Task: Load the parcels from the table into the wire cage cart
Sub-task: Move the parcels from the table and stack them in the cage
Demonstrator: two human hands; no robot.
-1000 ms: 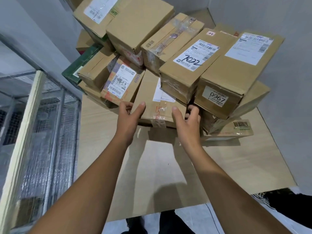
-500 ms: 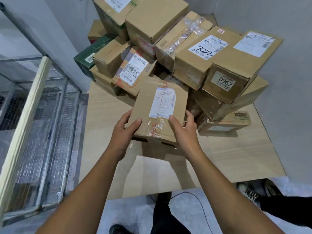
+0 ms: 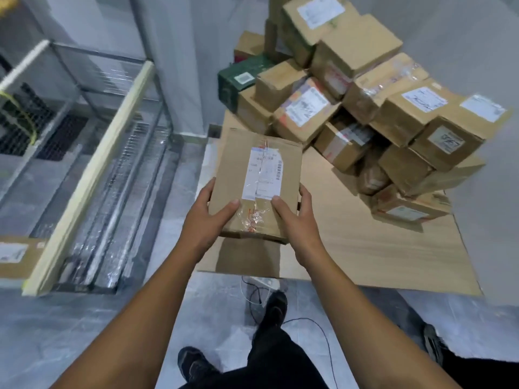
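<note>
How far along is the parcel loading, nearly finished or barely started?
Early, it seems. One labelled box appears to sit in the wire cage cart. The left hand and right hand hold a flat parcel lifted above the table. A large pile of parcels waits there.

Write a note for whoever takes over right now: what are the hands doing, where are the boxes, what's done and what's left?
Left hand: grips the flat parcel by its left side, thumb on top.
Right hand: grips its right side, thumb on top.
Parcel: lifted, label up, held over the near-left corner of the table.
Wire cage cart: to the left, across a strip of floor.
Done: one parcel picked up.
Left: put it in the cart, then load the pile of parcels on the table.
</note>
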